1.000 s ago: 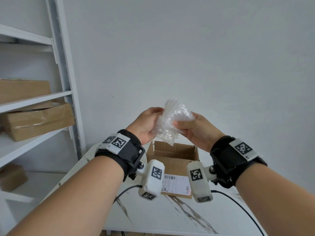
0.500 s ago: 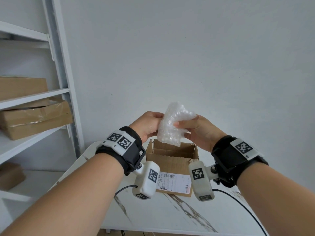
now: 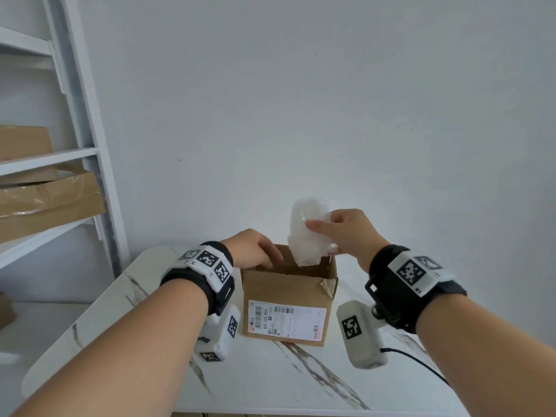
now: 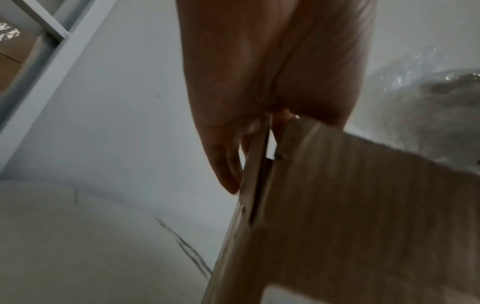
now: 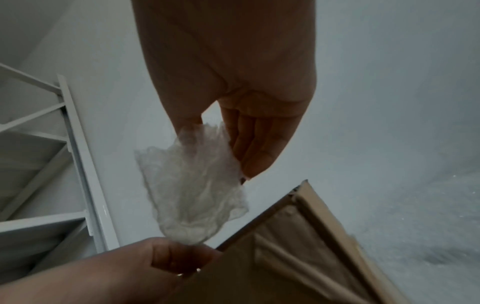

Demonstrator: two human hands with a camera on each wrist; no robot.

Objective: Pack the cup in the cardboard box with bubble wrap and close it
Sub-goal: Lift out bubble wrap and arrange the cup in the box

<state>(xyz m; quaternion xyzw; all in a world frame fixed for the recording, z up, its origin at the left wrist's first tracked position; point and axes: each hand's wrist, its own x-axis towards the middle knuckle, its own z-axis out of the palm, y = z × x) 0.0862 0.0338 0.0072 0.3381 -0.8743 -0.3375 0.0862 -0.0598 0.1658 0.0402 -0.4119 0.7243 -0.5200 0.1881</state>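
The bubble-wrapped bundle (image 3: 310, 233) hangs in the air, pinched at its upper part between the thumb and fingers (image 5: 255, 148) of the right hand (image 3: 350, 233). Whether the cup is inside it cannot be told. Its crumpled lower end dips just past the top edge of the open cardboard box (image 3: 288, 299), which stands directly below those fingers on the white marbled surface (image 3: 270, 383). The left hand (image 3: 254, 248) grips the box's left flap, its fingers curled over the flap's upper edge, thumb on one side and the other fingers on the other, as the left wrist view shows. A white shipping label (image 3: 287, 319) faces the person on the box's near wall. Well to the left of both hands, white shelving (image 3: 75, 152) carries brown cartons (image 3: 51, 200).
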